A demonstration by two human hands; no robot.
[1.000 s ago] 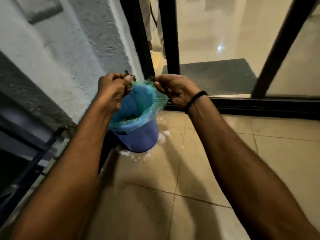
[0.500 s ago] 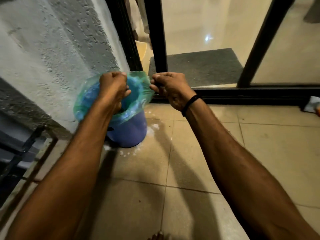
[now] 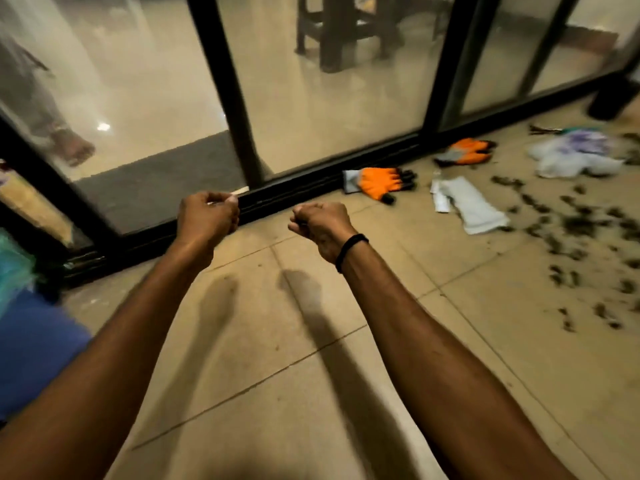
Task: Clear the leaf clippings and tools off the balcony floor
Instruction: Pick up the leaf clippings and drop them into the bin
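Observation:
My left hand [image 3: 207,216] and my right hand [image 3: 320,225] are both held out over the tiled floor as closed fists, with nothing visible in them. Dark leaf clippings [image 3: 581,223] lie scattered across the tiles at the right. Two orange and grey gloves lie by the door track, one [image 3: 379,181] nearer and one [image 3: 465,152] farther. A white cloth [image 3: 467,204] and a pale crumpled bag [image 3: 575,157] lie beside the clippings. The blue bin [image 3: 31,344] with its green liner [image 3: 14,268] sits at the far left edge.
A black sliding glass door frame [image 3: 329,176] runs along the floor ahead. Behind the glass are a dark doormat [image 3: 162,181], a person's bare foot [image 3: 71,148] and dark furniture legs [image 3: 336,32]. A dark round object [image 3: 611,98] stands at the far right.
Both hands let go of the green liner on the blue bin. The view swung right, so the bin slid to the left edge and the gloves and clippings came into sight.

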